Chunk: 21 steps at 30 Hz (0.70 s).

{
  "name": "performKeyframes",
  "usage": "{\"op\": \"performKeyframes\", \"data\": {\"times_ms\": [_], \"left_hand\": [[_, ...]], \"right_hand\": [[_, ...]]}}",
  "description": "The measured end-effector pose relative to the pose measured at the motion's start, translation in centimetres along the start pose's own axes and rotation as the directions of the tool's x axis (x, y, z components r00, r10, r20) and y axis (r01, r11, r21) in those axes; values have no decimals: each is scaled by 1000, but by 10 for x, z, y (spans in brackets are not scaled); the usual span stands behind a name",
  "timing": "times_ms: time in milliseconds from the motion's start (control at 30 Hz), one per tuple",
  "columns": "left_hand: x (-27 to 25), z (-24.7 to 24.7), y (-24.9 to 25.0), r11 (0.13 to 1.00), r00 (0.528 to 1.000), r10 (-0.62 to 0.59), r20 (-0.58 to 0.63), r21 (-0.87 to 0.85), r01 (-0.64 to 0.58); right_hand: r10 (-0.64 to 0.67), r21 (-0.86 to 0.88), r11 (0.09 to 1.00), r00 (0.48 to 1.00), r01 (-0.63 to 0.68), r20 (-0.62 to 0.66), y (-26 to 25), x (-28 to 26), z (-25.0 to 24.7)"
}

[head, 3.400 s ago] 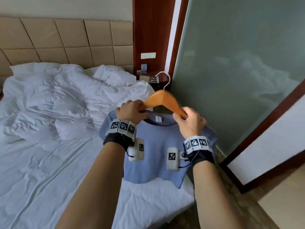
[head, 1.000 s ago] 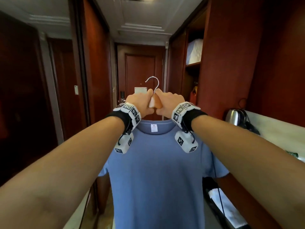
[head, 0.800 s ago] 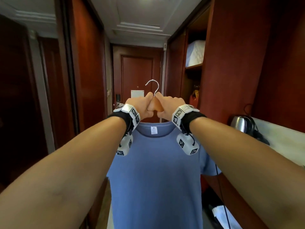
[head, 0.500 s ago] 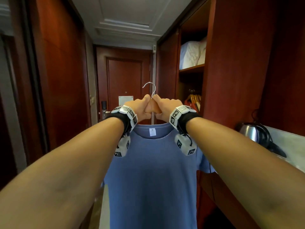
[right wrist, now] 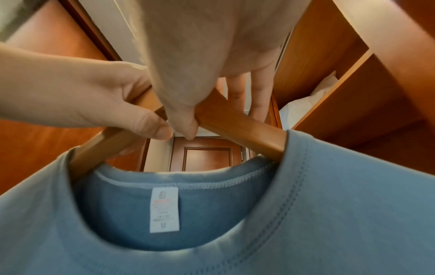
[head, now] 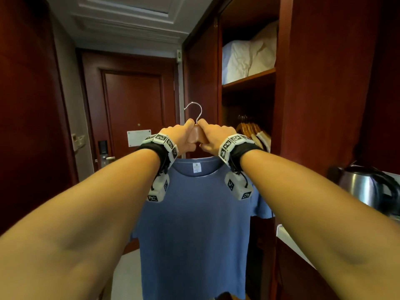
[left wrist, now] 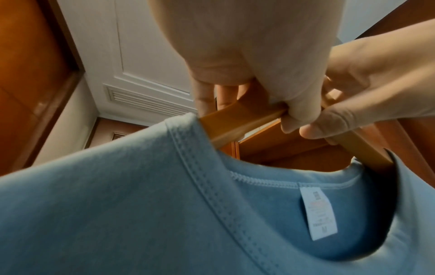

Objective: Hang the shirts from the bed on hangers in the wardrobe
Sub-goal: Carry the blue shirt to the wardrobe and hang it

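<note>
A blue T-shirt (head: 194, 230) hangs full length from a wooden hanger (head: 195, 135) that I hold up at chest height in a corridor. My left hand (head: 180, 137) grips the hanger's left arm and my right hand (head: 213, 137) grips its right arm, both close to the metal hook (head: 194, 110). In the left wrist view the hanger (left wrist: 235, 126) runs into the shirt collar (left wrist: 207, 186). The right wrist view shows the hanger (right wrist: 240, 128) and the neck label (right wrist: 164, 210). The open wardrobe (head: 246, 118) stands just right of the shirt.
Several empty wooden hangers (head: 251, 131) hang inside the wardrobe below a shelf (head: 249, 80) with white bedding (head: 249, 57). A closed door (head: 134, 118) ends the corridor ahead. A steel kettle (head: 365, 189) sits on a counter at the right. Dark wood panels line the left.
I have carried the shirt on its hanger from the bed into the corridor. Over the last second I moved forward, and the open wardrobe has come closer on the right.
</note>
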State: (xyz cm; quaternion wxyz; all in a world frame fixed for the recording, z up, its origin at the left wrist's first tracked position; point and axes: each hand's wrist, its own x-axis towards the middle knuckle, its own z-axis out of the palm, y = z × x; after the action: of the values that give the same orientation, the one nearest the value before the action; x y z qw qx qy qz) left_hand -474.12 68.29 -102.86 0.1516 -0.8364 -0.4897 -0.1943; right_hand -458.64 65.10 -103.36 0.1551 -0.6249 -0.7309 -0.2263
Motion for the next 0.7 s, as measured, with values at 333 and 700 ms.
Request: {"op": "performKeyframes", "data": {"times_ms": [333,700], "left_hand": [[187,93,-8,999,999,30,-35,-25,-31],[332,190,22,977,985,174,0,-123,-173]], "right_hand": [[13,-54,998,1000,-13,0,111,138,88],[165,-81,984,983,-158,82,219,216,172]]}}
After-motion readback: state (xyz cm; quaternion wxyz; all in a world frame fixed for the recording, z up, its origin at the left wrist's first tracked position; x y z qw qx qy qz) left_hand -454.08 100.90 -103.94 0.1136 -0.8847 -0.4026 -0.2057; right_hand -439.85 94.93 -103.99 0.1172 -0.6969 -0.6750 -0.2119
